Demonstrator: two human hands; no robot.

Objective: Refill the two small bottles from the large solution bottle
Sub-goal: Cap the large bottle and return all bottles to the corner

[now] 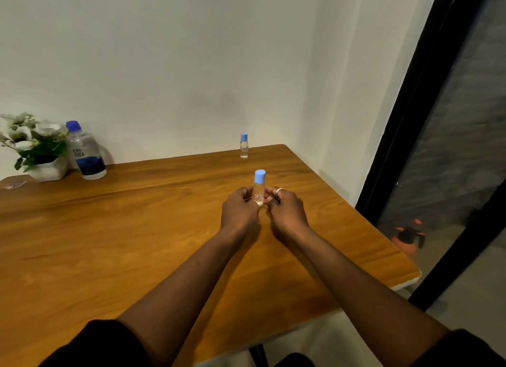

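Left hand [241,206] and right hand [283,206] both grasp the near small bottle [259,190], upright and capped on the wooden table [109,229], apparently steadying it for uncapping.

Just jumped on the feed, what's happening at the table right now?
A person has both hands around one small bottle standing upright on the wooden table, left hand and right hand at its sides. Its light blue cap is on. The second small bottle, also capped, stands untouched near the far edge. The large solution bottle sits capped at far left beside a flower pot. No pouring has begun.
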